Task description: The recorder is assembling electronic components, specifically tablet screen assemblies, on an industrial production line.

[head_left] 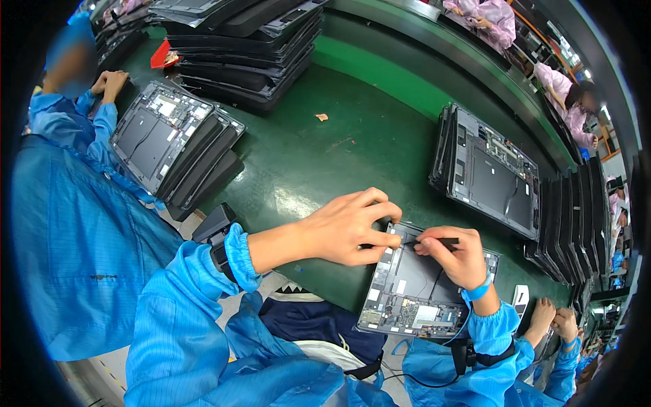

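An opened laptop base (426,276) lies on the green bench in front of me, its circuit board facing up on the near side. My left hand (356,229) reaches over its far left corner, fingers bent and apart, the tips at the edge. Above the far part of the base, my right hand (456,256) grips a slim black tool (449,241) between thumb and fingers. The thin end of this tool points left, toward my left fingertips. Both hands hide what lies beneath them. A blue band circles my right wrist.
Opened laptop bases are stacked at left (146,132), far left (251,68) and right (495,173), with more upright at far right (576,217). A red tray (163,55) and an orange scrap (321,117) lie on the bench (325,159). Co-workers sit on both sides.
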